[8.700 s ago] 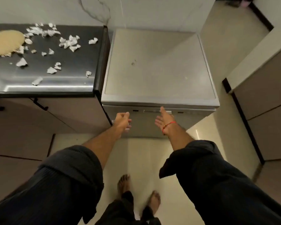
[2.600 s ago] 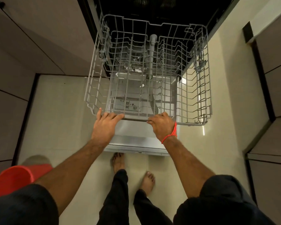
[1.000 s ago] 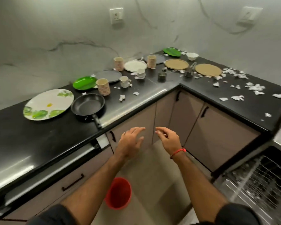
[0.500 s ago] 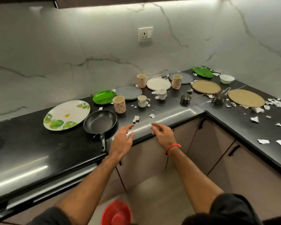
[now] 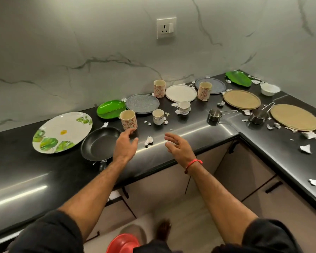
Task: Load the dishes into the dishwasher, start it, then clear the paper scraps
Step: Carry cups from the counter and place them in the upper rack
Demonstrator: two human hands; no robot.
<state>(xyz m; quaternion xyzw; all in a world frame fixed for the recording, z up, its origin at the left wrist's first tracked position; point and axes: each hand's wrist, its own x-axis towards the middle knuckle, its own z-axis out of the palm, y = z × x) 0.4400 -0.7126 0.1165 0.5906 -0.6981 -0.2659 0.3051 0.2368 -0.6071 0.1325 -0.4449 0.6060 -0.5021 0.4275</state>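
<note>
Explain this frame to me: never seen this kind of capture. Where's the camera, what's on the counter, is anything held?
No robot here: a person wears a wide-angle camera on the head, looking forward and down, so you see their own arms. The left hand reaches toward a patterned cup beside a black frying pan; the right hand hovers open. Neither holds anything. The black L-shaped counter carries plates, including a large leaf-print plate, more cups, two small steel pots and scattered paper scraps. A red bucket stands on the floor.

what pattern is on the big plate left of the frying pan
White with green leaves and a yellow spot on the big plate; head view.
</note>
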